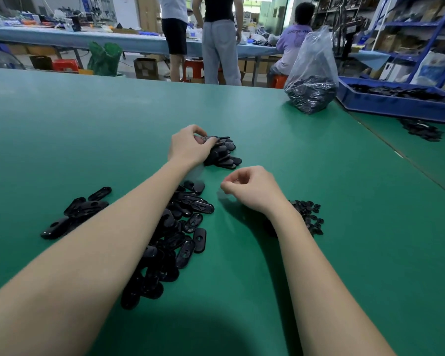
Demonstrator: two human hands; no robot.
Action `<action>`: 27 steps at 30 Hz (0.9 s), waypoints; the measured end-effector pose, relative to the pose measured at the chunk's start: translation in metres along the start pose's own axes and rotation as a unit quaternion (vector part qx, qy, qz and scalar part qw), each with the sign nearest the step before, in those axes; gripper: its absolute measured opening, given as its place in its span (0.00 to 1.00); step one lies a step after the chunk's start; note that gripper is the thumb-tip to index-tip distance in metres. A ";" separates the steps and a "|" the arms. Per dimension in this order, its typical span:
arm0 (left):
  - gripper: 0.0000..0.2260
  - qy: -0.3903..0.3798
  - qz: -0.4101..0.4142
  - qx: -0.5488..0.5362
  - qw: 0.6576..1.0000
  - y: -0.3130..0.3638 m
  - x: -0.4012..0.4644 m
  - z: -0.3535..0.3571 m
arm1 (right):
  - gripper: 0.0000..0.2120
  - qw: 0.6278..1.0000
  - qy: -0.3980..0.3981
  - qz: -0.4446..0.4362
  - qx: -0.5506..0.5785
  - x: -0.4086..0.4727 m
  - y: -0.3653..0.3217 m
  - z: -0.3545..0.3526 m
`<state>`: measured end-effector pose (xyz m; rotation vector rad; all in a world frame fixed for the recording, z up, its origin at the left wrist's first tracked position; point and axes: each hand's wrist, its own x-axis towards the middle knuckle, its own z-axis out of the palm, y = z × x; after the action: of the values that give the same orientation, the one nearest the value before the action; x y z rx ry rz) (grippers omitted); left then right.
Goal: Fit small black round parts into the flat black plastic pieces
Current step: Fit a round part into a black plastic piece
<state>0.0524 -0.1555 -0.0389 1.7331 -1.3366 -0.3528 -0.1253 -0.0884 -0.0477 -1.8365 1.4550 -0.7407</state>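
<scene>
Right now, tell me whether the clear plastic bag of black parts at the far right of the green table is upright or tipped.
Upright. The clear plastic bag stands on its filled bottom on the green table, its gathered top pointing up.

Much of the work sits out of sight behind hands and arms.
The left hand (190,147) curls over the far pile of flat pieces (222,152), so its grip and what the fingers pinch stay hidden. The left forearm covers part of the near heap (180,227). The right hand (252,188) is curled, whatever it holds too small to tell; its wrist hides part of the small round parts (307,217). The blue bin (396,104) runs off the right edge.
</scene>
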 end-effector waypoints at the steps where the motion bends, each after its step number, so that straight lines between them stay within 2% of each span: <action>1: 0.08 -0.001 0.010 -0.008 1.000 0.001 -0.008 -0.006 | 0.04 1.000 -0.012 -0.010 -0.017 0.000 -0.001 0.001; 6: 0.05 -0.016 0.046 -0.045 0.998 -0.002 -0.053 -0.030 | 0.11 0.991 -0.107 -0.032 -0.075 -0.002 -0.008 0.005; 8: 0.05 -0.034 0.046 -0.054 0.997 -0.002 -0.064 -0.035 | 0.10 0.986 -0.125 -0.038 -0.100 -0.002 -0.010 0.006; 12: 0.04 -0.065 0.060 -0.047 0.995 0.005 -0.075 -0.042 | 0.07 0.986 -0.123 -0.046 -0.099 -0.002 -0.009 0.001; 14: 0.04 -0.081 0.064 -0.050 0.993 0.009 -0.076 -0.046 | 0.06 0.992 -0.109 -0.045 -0.043 -0.003 -0.008 -0.006; 16: 0.05 -0.121 0.045 -0.076 0.989 0.014 -0.076 -0.048 | 0.05 0.996 -0.061 -0.054 0.019 -0.004 -0.006 -0.018; 18: 0.06 -0.206 0.000 -0.160 0.965 0.019 -0.081 -0.046 | 0.04 0.995 -0.011 -0.078 0.060 -0.004 -0.004 -0.031; 21: 0.06 -0.302 -0.074 -0.273 0.910 0.023 -0.087 -0.041 | 0.05 0.989 0.010 -0.111 0.094 -0.009 -0.003 -0.043; 24: 0.05 -0.335 -0.126 -0.323 0.876 0.023 -0.089 -0.039 | 0.05 0.988 0.008 -0.122 0.095 -0.013 -0.004 -0.045; 27: 0.03 -0.306 -0.138 -0.350 0.875 0.021 -0.090 -0.037 | 0.09 0.995 -0.014 -0.082 0.052 -0.012 -0.004 -0.052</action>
<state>0.0305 -0.0592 -0.0266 1.2040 -1.1431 -1.4571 -0.1657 -0.0846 -0.0135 -1.8941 1.2338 -0.8506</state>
